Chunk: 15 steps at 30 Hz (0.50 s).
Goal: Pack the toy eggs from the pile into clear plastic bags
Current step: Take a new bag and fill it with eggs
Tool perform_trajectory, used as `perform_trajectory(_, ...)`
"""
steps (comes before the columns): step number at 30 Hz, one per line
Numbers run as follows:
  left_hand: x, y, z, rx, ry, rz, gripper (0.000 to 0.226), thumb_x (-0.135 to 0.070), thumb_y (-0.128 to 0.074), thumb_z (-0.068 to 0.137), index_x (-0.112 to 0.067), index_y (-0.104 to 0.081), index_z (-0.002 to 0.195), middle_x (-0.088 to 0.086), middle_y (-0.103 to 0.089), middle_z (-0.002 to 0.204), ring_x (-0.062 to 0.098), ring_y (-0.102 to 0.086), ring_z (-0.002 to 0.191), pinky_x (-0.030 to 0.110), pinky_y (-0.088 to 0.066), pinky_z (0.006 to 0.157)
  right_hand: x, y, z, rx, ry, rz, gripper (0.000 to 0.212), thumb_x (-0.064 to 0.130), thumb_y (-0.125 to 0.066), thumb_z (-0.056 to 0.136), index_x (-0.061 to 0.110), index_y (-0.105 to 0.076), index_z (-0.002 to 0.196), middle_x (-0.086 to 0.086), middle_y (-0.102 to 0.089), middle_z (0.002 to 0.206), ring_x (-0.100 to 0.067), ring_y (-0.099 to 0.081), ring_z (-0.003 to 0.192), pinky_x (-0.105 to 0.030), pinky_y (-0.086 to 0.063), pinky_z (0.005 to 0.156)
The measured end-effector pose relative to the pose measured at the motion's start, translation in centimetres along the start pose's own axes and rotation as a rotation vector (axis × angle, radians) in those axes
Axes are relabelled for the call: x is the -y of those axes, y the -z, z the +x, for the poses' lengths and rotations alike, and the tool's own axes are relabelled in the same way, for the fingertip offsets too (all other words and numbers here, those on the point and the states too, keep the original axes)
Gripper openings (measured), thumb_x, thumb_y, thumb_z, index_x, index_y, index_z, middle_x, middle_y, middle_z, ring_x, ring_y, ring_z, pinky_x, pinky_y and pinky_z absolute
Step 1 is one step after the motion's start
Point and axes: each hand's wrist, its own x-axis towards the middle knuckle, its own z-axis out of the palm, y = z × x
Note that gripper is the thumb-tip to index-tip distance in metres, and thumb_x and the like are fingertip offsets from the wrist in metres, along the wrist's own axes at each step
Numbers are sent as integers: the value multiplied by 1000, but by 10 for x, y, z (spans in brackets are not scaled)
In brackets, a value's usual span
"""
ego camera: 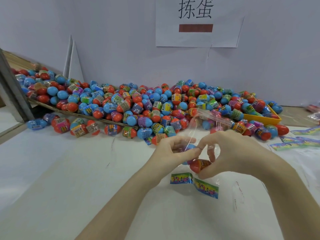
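Note:
A big pile of red and blue toy eggs (pixel 138 104) lies along the wall at the back of the white table (pixel 69 170). In front of it both my hands hold a clear plastic bag (pixel 204 125) whose open top stands up toward the pile. My left hand (pixel 173 151) pinches the bag's side, with a blue egg (pixel 190 147) behind its fingers. My right hand (pixel 225 153) grips the bag lower down around a red egg (pixel 199 166) inside it.
A colourful printed card (pixel 194 184) lies on the table just under my hands. More printed cards (pixel 297 141) lie at the right. A yellow tray (pixel 263 119) sits under the pile's right end. A cardboard sheet (pixel 78 114) slopes under the left part of the pile.

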Motion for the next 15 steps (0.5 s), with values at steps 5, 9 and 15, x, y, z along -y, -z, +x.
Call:
perform_trajectory(5,-1,1,-1,76,47,17,14,-17,-67,82,-18,-68,96,0,-67,84,3,-63,69,14,-51,70,0,-1,-1,3,26,-42,28,49,-72,57,45,-63,83,15,-65,80,-11,-59,77,-26,-51,62)
perform_trajectory(9,-2,1,0,102,185,44,9,-30,-63,85,-27,-61,93,-4,-68,84,0,-64,65,13,-51,64,-4,-3,3,13,43,-19,30,47,-69,56,38,-58,83,15,-63,82,-11,-58,80,-30,-54,71)
perform_trajectory(15,-5,0,0,71,194,56,13,-33,-59,88,-27,-57,100,-2,-65,97,12,-62,81,34,-48,89,-11,-5,5,-64,79,32,27,47,-68,54,39,-53,75,22,-54,68,7,-52,65,-16,-35,48)
